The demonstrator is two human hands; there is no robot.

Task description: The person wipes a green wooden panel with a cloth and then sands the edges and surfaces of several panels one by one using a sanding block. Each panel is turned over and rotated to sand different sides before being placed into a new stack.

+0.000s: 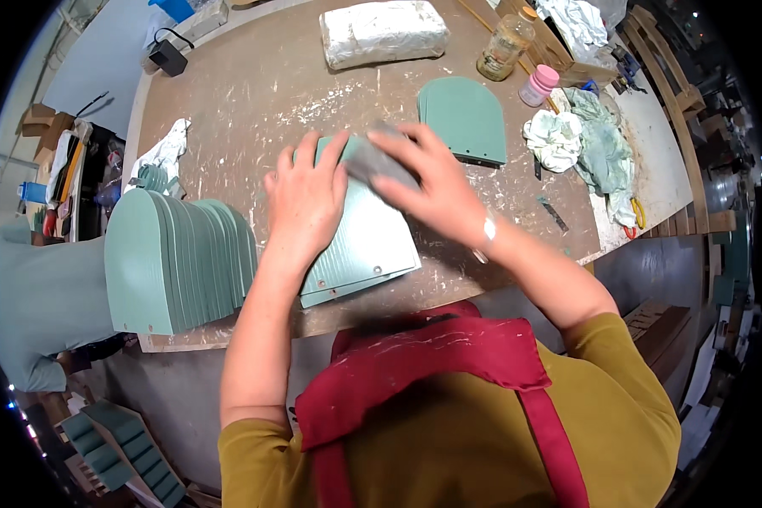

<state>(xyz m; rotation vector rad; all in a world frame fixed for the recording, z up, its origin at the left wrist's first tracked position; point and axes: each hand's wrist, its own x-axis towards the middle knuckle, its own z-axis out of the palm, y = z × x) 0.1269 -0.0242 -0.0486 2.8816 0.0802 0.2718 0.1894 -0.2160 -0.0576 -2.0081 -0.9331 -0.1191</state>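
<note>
Two or more light green arched panels (364, 241) lie on the worktable in front of me, slightly out of line. Each has straight lower corners, and small holes show near the bottom edge. My left hand (305, 199) rests on the upper left of the top panel, palm down with fingers spread. Gripped in my right hand (440, 182) is a grey block (381, 162), like a sanding block, held against the panel's upper right part. Both the block and the right fingers are smeared by motion. The panel's curved top is partly hidden under my hands.
Many green panels (140, 254) stand upright in a row at left. A smaller green stack (463, 118) lies at right. Beyond are a wrapped white package (385, 34), a jar (506, 52), a pink bottle (539, 86) and cloths (601, 140). Someone's green clothing (38, 288) shows far left.
</note>
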